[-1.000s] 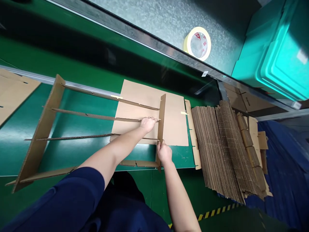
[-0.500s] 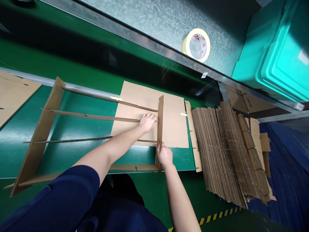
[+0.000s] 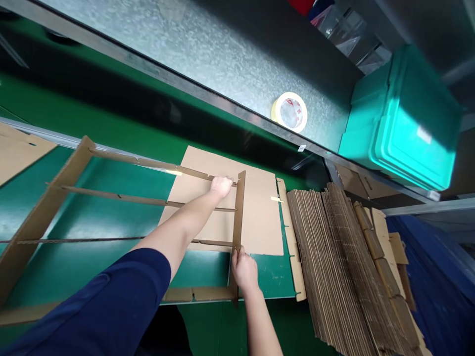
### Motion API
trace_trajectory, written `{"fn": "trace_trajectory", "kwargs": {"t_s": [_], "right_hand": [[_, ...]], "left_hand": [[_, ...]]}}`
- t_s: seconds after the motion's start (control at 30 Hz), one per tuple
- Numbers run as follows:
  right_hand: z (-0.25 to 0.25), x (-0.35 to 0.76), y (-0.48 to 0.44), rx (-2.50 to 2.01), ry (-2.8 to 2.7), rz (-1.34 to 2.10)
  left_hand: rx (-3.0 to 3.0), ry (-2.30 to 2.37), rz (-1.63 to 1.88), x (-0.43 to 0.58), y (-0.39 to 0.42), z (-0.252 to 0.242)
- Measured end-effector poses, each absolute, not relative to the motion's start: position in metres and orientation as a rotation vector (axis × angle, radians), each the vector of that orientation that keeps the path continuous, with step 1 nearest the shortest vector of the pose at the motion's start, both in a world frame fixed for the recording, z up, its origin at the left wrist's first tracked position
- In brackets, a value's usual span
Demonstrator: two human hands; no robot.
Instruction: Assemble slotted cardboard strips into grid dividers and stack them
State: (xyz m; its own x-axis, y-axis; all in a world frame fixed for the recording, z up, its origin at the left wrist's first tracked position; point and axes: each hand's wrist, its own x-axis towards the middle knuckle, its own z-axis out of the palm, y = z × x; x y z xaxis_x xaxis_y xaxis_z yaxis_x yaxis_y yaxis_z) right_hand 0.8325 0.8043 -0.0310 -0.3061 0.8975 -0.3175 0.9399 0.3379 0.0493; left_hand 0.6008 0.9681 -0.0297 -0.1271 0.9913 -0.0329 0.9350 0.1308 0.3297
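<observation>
loose sheet: a flat tan piece [image 3: 22, 154], well left of both hands, at the edge of view.
left cross strip: a cardboard upright [image 3: 48, 207], far left of the left hand, standing on edge on the green bench [image 3: 107, 217].
second and third long strips: the second [image 3: 144, 200] runs just nearer the body than the left hand's grip; the third [image 3: 92, 240] passes under the left forearm and ends just beyond the right hand.
near long strip: its visible right part [image 3: 208, 294] lies left of the right hand and closer to the body.
far long strip: notched cardboard [image 3: 191, 172], its right end in the left hand.
left hand: closed [image 3: 221, 186] around that end, just left of the right cross strip.
right cross strip: on edge [image 3: 239, 212], beside the left grip, its nearer part in the right hand.
right hand: wrapped [image 3: 245, 269] around that strip, thumb on its left side.
base sheet: flat cardboard [image 3: 261, 212], beneath the left hand and spreading to its right.
tape roll: on the metal shelf [image 3: 208, 54], beyond and right of both grips [image 3: 275, 111].
slotted strip: right of the right hand [image 3: 291, 242].
cardboard stack: farther right of it [image 3: 334, 262].
</observation>
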Motion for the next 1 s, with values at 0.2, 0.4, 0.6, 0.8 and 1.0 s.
{"fn": "trace_trajectory", "kwargs": {"t_s": [0.2, 0.4, 0.6, 0.8, 1.0], "right_hand": [[-0.024, 0.832, 0.81, 1.612, 2.317, -0.225], [-0.022, 0.829, 0.81, 1.632, 2.289, -0.248], [-0.024, 0.827, 0.808, 1.647, 2.267, -0.21], [-0.021, 0.825, 0.808, 1.606, 2.24, -0.183], [-0.022, 0.823, 0.811, 1.628, 2.208, -0.219]], "left_hand": [[1.904, 2.183, 0.439, 0.598, 0.966, -0.026], [2.053, 1.954, 0.518, 0.612, 0.925, -0.038], [2.22, 1.64, 0.336, 0.621, 0.906, -0.05], [2.295, 1.637, 0.283, 0.622, 0.903, -0.049], [2.303, 1.584, 0.324, 0.617, 0.899, -0.05]]}}
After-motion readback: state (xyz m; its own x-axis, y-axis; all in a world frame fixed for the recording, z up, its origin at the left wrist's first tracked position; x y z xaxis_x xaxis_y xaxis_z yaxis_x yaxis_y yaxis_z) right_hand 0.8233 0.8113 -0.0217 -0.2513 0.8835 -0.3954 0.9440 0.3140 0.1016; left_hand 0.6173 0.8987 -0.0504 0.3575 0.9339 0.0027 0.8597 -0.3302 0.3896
